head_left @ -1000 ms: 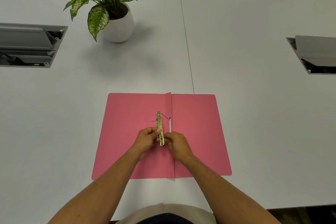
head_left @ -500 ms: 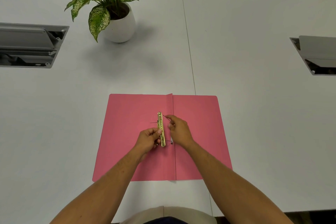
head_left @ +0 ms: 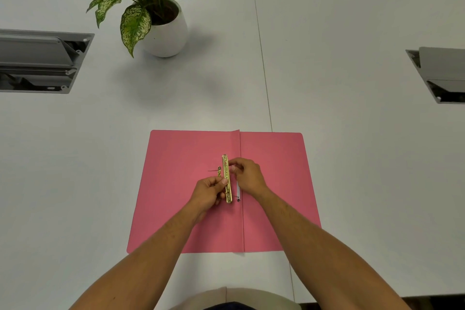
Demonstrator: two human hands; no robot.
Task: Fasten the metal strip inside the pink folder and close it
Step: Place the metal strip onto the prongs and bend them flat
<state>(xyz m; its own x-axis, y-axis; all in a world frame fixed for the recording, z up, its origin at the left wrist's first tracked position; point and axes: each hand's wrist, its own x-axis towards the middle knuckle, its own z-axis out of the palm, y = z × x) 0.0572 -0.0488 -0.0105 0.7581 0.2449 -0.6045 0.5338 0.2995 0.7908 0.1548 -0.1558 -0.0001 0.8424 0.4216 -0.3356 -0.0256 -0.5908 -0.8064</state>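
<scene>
The pink folder [head_left: 176, 196] lies open and flat on the white table, its spine crease running away from me. A gold metal strip [head_left: 226, 171] stands lengthwise just left of the crease. My left hand [head_left: 210, 192] pinches the strip's lower half from the left. From the right, my right hand [head_left: 247, 176] has its fingertips on the strip's upper part, by a thin prong. A small gold slider piece [head_left: 219, 171] sits left of the strip. A white label strip [head_left: 238, 187] shows at the crease.
A potted plant in a white pot [head_left: 166, 30] stands at the back, left of centre. Grey cable hatches are set in the table at the left [head_left: 37, 63] and right [head_left: 440, 75]. The table's near edge runs just below the folder.
My right hand has moved up from the strip's lower end to its upper part. My left hand has kept its hold on the strip.
</scene>
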